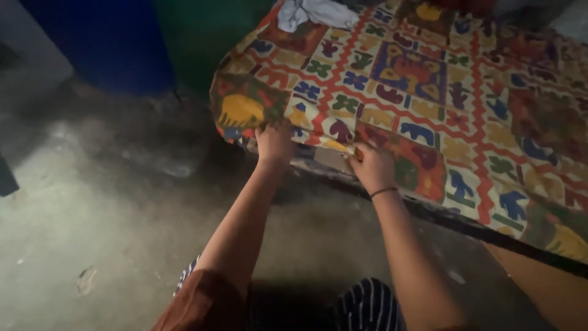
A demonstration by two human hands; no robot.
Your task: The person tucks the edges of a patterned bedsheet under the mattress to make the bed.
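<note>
A colourful patterned bedsheet (422,92) with red, yellow, blue and green shapes covers a mattress at the upper right. My left hand (274,142) grips the sheet's hanging edge near the mattress corner. My right hand (372,164), with a thin dark band on the wrist, pinches the same edge a little further right. Both hands sit at the mattress side, above a dark bed frame (453,224).
A white crumpled cloth (315,12) lies on the far end of the bed. A bare grey concrete floor (92,208) spreads to the left. Blue (104,43) and green (196,37) surfaces stand behind the bed corner. My striped clothing (367,306) shows at the bottom.
</note>
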